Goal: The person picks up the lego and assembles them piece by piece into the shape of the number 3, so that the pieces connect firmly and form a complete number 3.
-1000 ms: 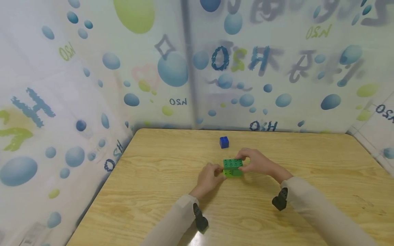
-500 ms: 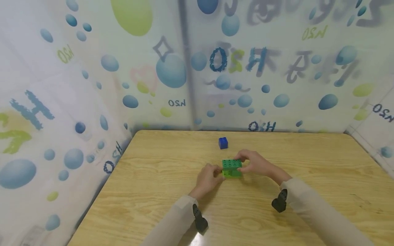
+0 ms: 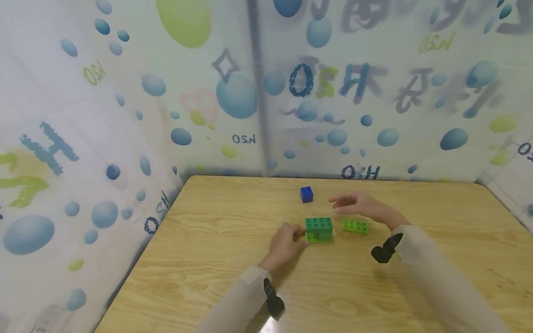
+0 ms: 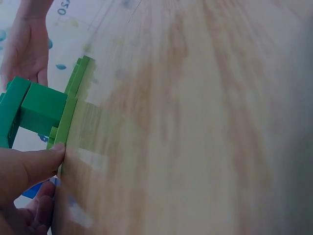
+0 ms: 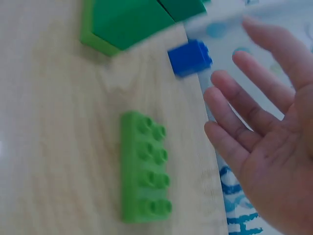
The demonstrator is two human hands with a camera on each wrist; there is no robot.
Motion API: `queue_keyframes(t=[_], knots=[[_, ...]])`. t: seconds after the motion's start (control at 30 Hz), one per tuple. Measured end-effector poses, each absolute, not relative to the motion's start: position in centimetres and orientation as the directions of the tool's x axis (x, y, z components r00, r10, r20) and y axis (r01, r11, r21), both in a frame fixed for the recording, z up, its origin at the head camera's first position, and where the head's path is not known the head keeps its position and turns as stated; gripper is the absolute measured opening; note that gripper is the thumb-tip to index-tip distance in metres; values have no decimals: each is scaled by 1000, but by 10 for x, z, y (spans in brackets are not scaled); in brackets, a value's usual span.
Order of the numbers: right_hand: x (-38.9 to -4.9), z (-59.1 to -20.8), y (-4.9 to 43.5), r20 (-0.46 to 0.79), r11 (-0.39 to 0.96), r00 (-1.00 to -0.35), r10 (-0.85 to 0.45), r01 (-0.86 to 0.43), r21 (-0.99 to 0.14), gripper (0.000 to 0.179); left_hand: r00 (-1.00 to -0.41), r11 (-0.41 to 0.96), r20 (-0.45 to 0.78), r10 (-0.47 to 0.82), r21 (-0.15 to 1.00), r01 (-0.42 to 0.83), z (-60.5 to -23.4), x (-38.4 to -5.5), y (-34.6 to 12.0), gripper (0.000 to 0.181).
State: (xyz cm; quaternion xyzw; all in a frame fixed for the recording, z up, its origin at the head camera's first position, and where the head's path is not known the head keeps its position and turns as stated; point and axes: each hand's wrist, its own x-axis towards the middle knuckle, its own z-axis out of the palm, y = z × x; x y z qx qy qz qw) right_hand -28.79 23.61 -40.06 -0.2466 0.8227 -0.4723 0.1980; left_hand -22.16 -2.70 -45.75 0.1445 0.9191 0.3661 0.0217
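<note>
A small stack stands mid-table in the head view: a dark green brick (image 3: 319,223) on top, a green block (image 4: 43,106) under it, and a light green flat brick (image 4: 67,117) at the bottom. My left hand (image 3: 285,245) pinches the left end of that bottom brick between thumb and fingers. To the right, my right hand (image 3: 363,206) hovers above the table, holding nothing, its fingers spread in the right wrist view. Nearest below it lies a loose light green flat brick (image 5: 142,171), studs up, apart from the stack.
A blue brick (image 3: 306,194) sits behind the stack, toward the back edge of the wooden table (image 3: 233,203). Behind the table hangs a pale curtain (image 3: 275,138) printed with bubbles and letters. Both wrists carry dark straps.
My right hand has let go of the stack and moved right and back. The loose light green brick, out of sight earlier, now shows. The left hand keeps its hold.
</note>
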Motion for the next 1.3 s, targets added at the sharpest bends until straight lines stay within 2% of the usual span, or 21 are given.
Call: queue_keyframes(t=[0.37, 0.67, 1.0, 1.3], knots=[[-332, -395, 227, -155, 483, -792, -590, -193, -854, 54, -951, 683, 85, 297, 678, 274, -461, -221, -27, 31], [-353, -395, 197, -113, 487, -787, -607, -256, -835, 47, -956, 688, 63, 287, 681, 251, -463, -216, -27, 31], [-365, -392, 172, -95, 551, -793, -601, -326, -768, 47, -954, 704, 89, 287, 656, 272, -460, -218, -28, 31], [-373, -399, 162, -111, 572, -787, -607, -336, -748, 46, -954, 709, 87, 288, 650, 273, -460, -222, -29, 31]])
